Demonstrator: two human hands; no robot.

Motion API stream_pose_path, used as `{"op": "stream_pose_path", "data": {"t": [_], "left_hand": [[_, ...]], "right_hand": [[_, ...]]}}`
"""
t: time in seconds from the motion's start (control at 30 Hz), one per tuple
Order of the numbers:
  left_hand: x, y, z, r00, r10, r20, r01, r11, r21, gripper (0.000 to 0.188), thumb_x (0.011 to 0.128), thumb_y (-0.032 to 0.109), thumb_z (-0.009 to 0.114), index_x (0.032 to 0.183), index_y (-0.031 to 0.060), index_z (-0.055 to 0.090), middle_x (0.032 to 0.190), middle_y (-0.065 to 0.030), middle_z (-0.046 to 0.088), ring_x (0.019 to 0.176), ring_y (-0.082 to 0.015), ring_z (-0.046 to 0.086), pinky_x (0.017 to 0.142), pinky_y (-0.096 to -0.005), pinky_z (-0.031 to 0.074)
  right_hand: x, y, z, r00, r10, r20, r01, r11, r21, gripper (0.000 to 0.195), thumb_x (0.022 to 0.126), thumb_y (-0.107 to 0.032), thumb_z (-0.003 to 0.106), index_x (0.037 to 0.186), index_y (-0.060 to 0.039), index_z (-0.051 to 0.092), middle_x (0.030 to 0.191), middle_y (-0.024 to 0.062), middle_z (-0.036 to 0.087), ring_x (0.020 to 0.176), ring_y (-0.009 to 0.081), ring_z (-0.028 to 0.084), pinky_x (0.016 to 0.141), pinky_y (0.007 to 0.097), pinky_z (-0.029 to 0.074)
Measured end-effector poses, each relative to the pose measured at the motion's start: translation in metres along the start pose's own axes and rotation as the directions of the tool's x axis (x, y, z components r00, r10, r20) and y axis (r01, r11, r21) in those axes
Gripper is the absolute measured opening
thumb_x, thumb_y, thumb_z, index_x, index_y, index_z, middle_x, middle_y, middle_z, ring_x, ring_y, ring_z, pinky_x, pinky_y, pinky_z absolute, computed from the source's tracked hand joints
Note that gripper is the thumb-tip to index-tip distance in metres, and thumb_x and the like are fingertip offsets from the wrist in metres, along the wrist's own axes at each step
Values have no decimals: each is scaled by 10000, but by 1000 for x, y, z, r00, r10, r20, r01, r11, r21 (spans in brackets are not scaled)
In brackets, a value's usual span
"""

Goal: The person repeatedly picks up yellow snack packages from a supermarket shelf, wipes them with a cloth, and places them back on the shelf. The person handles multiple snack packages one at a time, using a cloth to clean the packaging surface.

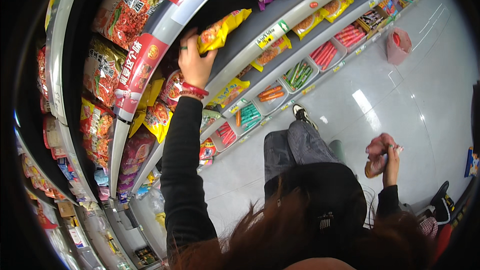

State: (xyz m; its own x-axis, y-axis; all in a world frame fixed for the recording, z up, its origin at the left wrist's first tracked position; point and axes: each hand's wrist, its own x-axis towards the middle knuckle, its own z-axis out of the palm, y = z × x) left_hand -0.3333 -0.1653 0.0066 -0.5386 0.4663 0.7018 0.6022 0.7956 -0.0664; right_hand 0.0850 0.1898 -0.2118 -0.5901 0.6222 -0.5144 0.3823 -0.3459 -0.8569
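Observation:
My left hand (195, 62) reaches into a shelf level and grips the near end of a yellow noodle packet (221, 32). The packet is tilted above the dark shelf board (247, 30), its far end pointing away from my fingers. A red bracelet circles that wrist. Out to the right, over the floor, my right hand (392, 163) holds a crumpled pinkish-red cloth (378, 152). More packets with red and yellow pictures (157, 116) stand beside my left wrist.
Large noodle bags (127, 11) fill the upper shelf. Lower down, white bins (272, 101) hold wrapped sticks, and yellow packets (272, 50) lie above them. A pink bucket (398, 47) stands on the glossy tiled floor (337, 108).

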Motion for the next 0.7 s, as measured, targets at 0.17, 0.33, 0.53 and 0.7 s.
{"op": "stream_pose_path", "data": {"t": [0.17,0.33,0.53,0.7], "left_hand": [[-27,80,-65,995,63,-81,-83,958,-275,411,623,-6,677,988,8,488,1086,-123,545,936,-259,561,798,-309,446],[-70,186,-64,722,-602,340,492,102,-865,286,785,42,620,1001,-8,439,975,-84,552,884,-134,547,787,-260,428],[-101,280,-48,551,-514,657,414,-515,-751,381,805,25,595,1118,-28,387,1049,-127,553,920,-153,557,813,-281,442],[-115,318,-75,731,-311,607,512,-338,-790,394,823,27,532,1192,-7,397,1125,-111,528,1002,-178,542,855,-294,434]], "right_hand": [[-1,-7,18,999,-45,7,35,857,513,407,899,-262,483,1219,-24,402,1142,56,483,1041,136,458,901,285,357],[-36,-76,55,939,-338,-58,297,716,631,331,914,-235,431,1178,-35,417,1141,59,467,1039,158,461,900,318,368],[-106,-112,72,682,-683,261,631,730,262,314,886,-264,443,1055,-8,510,993,89,531,892,177,510,824,313,391],[-120,-138,109,433,-821,371,895,441,-70,512,838,-255,488,1243,34,366,1342,186,300,1253,294,252,1044,404,108]]}}
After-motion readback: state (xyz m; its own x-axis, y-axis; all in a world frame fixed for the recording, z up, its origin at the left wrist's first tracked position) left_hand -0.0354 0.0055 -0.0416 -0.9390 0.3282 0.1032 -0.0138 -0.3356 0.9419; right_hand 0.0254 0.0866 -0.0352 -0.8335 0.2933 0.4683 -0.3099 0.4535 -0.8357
